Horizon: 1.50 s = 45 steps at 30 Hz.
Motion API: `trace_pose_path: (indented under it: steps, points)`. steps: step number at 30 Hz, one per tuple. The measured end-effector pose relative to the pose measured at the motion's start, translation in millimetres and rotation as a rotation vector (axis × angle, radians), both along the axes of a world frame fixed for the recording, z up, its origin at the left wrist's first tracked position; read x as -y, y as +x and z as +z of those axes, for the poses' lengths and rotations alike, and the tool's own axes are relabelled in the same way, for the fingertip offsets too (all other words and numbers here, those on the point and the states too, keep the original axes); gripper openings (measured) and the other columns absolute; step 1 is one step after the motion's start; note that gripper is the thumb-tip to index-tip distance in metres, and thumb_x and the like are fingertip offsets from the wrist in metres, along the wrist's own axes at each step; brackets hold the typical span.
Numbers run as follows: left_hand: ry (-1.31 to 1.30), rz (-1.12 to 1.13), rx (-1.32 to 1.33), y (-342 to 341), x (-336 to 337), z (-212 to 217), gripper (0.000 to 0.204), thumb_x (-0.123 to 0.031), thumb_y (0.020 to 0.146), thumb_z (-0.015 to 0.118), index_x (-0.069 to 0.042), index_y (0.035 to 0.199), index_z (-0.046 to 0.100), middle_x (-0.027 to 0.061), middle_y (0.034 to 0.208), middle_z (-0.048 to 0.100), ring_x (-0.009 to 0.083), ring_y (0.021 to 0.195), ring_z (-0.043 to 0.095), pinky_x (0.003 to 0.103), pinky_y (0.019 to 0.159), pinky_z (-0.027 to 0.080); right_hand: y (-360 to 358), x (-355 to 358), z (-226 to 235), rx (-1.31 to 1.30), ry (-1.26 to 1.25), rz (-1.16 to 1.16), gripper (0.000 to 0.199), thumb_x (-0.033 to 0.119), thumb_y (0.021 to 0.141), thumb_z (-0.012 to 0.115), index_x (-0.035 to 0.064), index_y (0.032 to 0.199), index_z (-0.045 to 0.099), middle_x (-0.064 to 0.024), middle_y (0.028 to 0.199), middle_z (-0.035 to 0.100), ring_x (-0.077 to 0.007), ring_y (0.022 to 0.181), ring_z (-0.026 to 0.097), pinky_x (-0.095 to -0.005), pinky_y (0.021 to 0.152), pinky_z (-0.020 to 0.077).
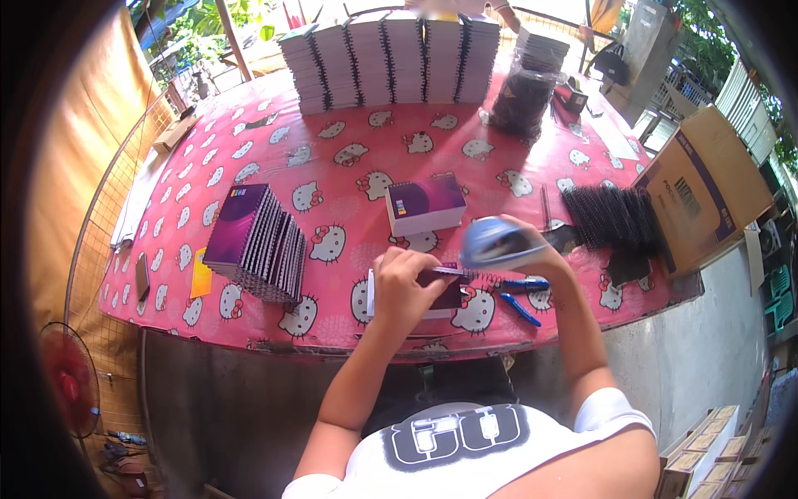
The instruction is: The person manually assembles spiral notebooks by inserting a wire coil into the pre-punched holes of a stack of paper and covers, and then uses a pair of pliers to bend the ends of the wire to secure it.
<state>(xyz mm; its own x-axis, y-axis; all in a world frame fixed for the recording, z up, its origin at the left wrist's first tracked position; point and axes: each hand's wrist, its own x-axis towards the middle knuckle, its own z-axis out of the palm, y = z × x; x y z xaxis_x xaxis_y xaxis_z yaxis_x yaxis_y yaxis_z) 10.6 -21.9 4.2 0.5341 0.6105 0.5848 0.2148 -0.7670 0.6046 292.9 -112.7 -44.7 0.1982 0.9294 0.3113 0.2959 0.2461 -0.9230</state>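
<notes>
My left hand [406, 287] is closed on a small purple notebook [450, 291] near the table's front edge, fingers pinching its upper side. A dark spiral coil [482, 275] sticks out to the right from the notebook's edge. My right hand [539, 249] is closed round a rounded blue object [499, 241], smeared by motion, above the coil's free end; its kind I cannot make out. Blue-handled pliers [521, 309] and a second blue-and-black hand tool [525, 285] lie just below that hand. Beyond the left hand sits a block of purple-covered notebooks or sheets [426, 204].
A leaning stack of spiral-bound purple notebooks [253, 241] stands left, beside a yellow card [200, 273]. Black coils [611, 218] lie right, next to an open cardboard box [706, 191]. Tall stacks of bound books [386, 62] and a black plastic-wrapped bundle [524, 96] stand at the back.
</notes>
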Motion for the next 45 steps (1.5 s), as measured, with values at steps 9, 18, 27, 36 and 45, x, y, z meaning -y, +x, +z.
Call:
trace_pose_path:
  steps: [9,18,27,36,45]
  points:
    - [-0.048,-0.031,-0.115,1.1,-10.1,12.5,0.028,-0.024,0.06,0.087,-0.009,0.079,0.072,0.0045,0.086,0.067,0.0231,0.086,0.06,0.039,0.083,0.045,-37.3,-9.2,53.8,0.132,-0.209,-0.132,0.035,0.004,0.064,0.071,0.0026,0.098,0.062,-0.0039,0.086,0.066,-0.0138,0.08,0.06,-0.029,0.074,0.0488]
    - [-0.369,0.053,0.091,-13.5,-14.2,0.2,0.042,-0.012,0.068,0.085,-0.006,0.103,0.063,0.0083,0.109,0.06,0.0208,0.101,0.061,0.033,0.085,0.051,-52.4,-31.9,65.9,0.157,-0.196,-0.065,0.037,-0.002,0.063,0.069,0.0019,0.099,0.062,-0.009,0.088,0.068,-0.018,0.077,0.067,-0.0345,0.069,0.0519]
    - [-0.858,-0.153,0.485,-24.4,-17.0,-18.7,0.038,0.005,0.082,0.07,-0.003,0.119,0.062,0.0017,0.103,0.067,0.0076,0.091,0.062,0.022,0.079,0.049,-69.8,-46.7,65.5,0.237,-0.119,0.009,0.028,-0.004,0.065,0.069,0.0012,0.092,0.062,0.0002,0.083,0.063,-0.0069,0.077,0.057,-0.0259,0.067,0.0481]
    - [-0.917,-0.134,0.511,-37.6,-22.3,-42.1,0.035,0.011,0.082,0.066,0.002,0.115,0.065,0.0077,0.102,0.069,0.0101,0.086,0.065,0.024,0.076,0.056,-80.9,-51.9,56.7,0.102,-0.101,0.181,0.038,-0.002,0.066,0.073,0.003,0.102,0.06,-0.0032,0.089,0.065,-0.0109,0.084,0.061,-0.0287,0.069,0.0509]
    - [-0.93,-0.363,0.599,-34.6,-21.5,-21.8,0.023,0.01,0.077,0.072,0.001,0.097,0.065,0.0102,0.098,0.068,0.0137,0.091,0.065,0.026,0.077,0.057,-20.3,-44.3,10.8,0.699,-0.246,-0.747,0.043,0.013,0.072,0.073,0.003,0.11,0.055,-0.0212,0.105,0.063,-0.0393,0.1,0.06,-0.0454,0.085,0.0487]
